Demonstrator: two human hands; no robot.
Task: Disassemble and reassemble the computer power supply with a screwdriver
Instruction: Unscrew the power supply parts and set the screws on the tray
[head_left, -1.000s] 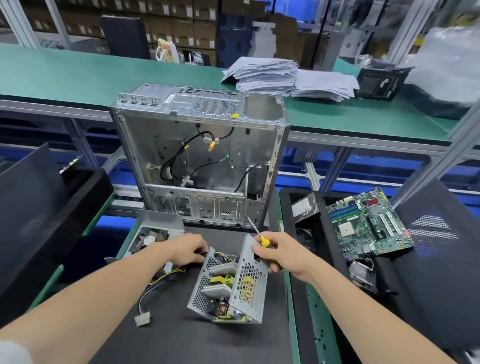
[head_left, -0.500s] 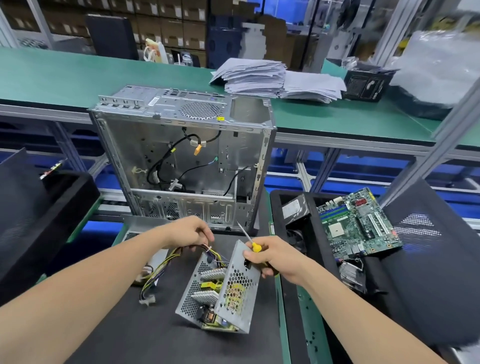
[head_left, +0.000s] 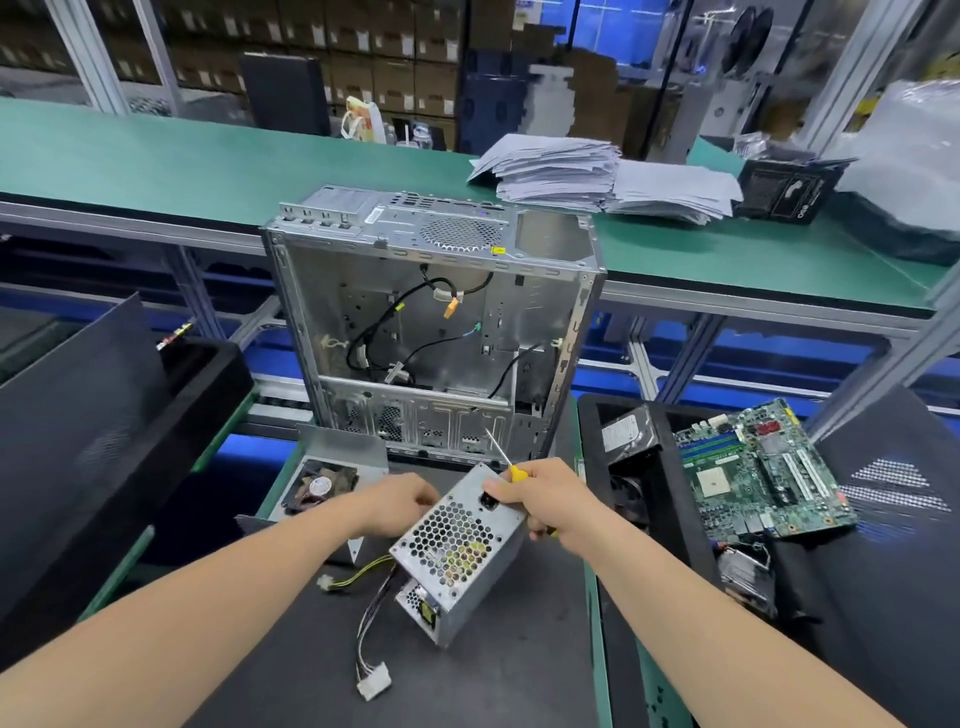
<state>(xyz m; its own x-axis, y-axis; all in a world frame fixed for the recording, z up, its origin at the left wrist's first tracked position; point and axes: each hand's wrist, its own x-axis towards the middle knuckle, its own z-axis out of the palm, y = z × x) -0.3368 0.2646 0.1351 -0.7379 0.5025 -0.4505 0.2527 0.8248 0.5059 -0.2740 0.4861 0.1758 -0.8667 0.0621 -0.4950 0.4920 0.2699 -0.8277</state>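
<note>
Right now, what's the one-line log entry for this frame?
power supply: tilted on mat | left hand: grips its left edge | right hand: holds screwdriver, thumb on its top | fan cover: behind left hand

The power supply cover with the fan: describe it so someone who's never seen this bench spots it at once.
Find the open metal computer case standing mid-bench. Just before its left corner lies a bent grey cover, beyond the left hand. Unlike the honeycomb-holed power supply being held, it carries a dark fan with a round label.
</note>
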